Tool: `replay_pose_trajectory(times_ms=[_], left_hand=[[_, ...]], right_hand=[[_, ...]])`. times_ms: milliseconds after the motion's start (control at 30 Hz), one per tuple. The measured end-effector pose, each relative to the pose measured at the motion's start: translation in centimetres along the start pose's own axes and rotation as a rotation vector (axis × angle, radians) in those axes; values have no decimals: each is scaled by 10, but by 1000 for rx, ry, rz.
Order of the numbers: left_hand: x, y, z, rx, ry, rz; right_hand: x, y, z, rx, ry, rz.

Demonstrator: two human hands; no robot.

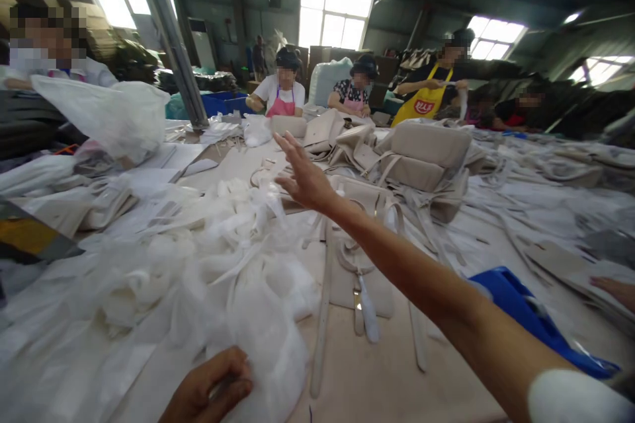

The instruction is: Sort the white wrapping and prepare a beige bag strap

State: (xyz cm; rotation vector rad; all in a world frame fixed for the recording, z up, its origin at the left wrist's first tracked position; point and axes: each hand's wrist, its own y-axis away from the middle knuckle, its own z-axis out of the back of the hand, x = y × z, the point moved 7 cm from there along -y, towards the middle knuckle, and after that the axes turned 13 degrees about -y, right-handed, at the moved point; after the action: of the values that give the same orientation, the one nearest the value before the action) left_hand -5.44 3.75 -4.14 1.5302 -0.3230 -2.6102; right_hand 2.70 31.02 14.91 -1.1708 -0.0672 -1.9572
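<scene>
Treat the white wrapping (268,324) as likely light and soft, best pinched by an edge, with right hand (308,178) spread wide beyond it, left hand (211,384) curled beside it, unclear if gripping.

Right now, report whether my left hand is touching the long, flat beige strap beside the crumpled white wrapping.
Apart. The head view shows the left hand well left of the long, flat beige strap, with crumpled white wrapping visible between them.

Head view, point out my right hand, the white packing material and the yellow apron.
Right hand (310,178): head view, back of the hand.
White packing material (213,264): head view, middle of the heap.
Yellow apron (414,94): head view, its front.
</scene>
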Motion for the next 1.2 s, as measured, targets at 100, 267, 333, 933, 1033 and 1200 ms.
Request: replay_pose_trajectory(times_ms=[100,267,333,933,1033,1200], left_hand=[[-13,-6,-2,-76,86,-30],[-37,-15,-16,-57,154,-116],[-43,-15,-21,-51,120,-125],[-40,-21,-44,10,18,-136],[-39,-23,-42,9,45,-152],[-29,-28,-40,10,97,-152]], right_hand=[[0,78,-18,28,-97,-30],[-41,215,-89,212,-755,-491],[-43,239,-106,181,-859,-549],[-123,279,-81,29,196,-676],[-132,275,-94,81,196,-710],[-127,280,-96,79,115,-721]])
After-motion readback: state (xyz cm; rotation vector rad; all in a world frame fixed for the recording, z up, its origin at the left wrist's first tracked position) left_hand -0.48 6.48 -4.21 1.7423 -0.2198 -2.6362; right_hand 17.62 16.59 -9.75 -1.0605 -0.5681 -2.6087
